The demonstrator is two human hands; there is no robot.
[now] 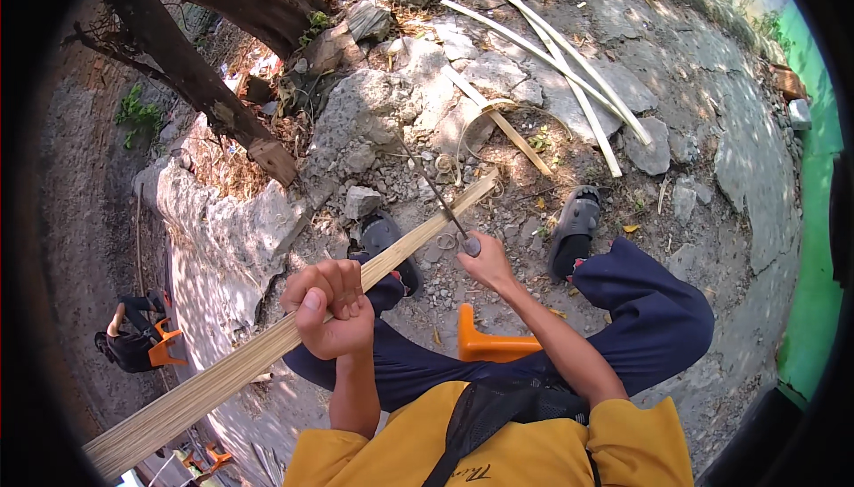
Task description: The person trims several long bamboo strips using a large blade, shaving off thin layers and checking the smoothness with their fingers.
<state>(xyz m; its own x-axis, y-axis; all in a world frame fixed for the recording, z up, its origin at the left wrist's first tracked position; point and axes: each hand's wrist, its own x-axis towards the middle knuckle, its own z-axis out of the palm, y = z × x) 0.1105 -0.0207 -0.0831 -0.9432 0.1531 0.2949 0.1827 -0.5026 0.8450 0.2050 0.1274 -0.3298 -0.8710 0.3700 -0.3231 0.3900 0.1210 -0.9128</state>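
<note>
Head view: left hand (331, 307) fisted tight around a long pale bamboo slat (267, 354), flat, fibrous, straw-coloured, running diagonally from lower left up to its end near the rubble. Right hand (485, 263) fingers closed on the handle of a thin dark blade (431, 186), which crosses over the slat's upper end; contact unclear. Orange stool (489, 340) between the knees, grey sandals (574, 225) on stony ground. More split bamboo strips (569, 69) lie well apart beyond.

Bright dappled sunlight, hard shadows, sharp focus, black fisheye-bent edges.
</note>
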